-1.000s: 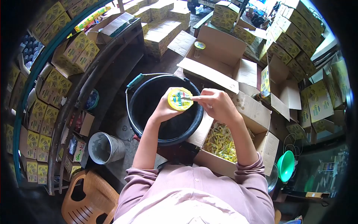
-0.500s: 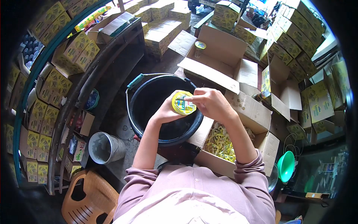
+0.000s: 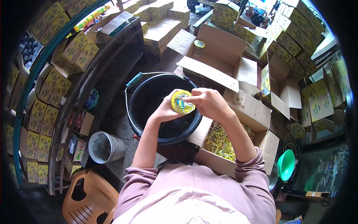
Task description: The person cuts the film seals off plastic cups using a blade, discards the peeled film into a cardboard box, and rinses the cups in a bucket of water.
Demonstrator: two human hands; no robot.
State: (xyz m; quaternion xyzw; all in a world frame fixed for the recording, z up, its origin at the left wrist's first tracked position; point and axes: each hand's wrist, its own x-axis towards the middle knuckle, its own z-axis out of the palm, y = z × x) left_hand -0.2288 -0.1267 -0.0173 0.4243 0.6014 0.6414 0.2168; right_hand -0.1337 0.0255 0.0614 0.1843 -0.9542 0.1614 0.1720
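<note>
My left hand [image 3: 166, 109] is wrapped around the side of a plastic drink cup [image 3: 182, 102]. Its printed yellow-and-green film lid faces up toward me. The fingers of my right hand [image 3: 209, 103] are curled, with the fingertips at the lid's right side. A thin dark line crosses the lid by those fingertips; whether it is a small tool or a slit is unclear. Directly under both hands stands a large black bucket [image 3: 136, 125] with a wire handle and teal grip.
Right of the bucket, an open carton [image 3: 269, 149] holds yellow plastic scraps [image 3: 220, 143]. Another open carton [image 3: 220, 44] has a lidded cup [image 3: 199, 46] in it. A grey pail [image 3: 106, 147] and brown plastic chair [image 3: 89, 196] are on the left. Stacked cartons [image 3: 166, 31] stand around.
The cup has turned slightly in my left hand, so its lid print sits at a different angle. My right fingertips have shifted a little left across the lid.
</note>
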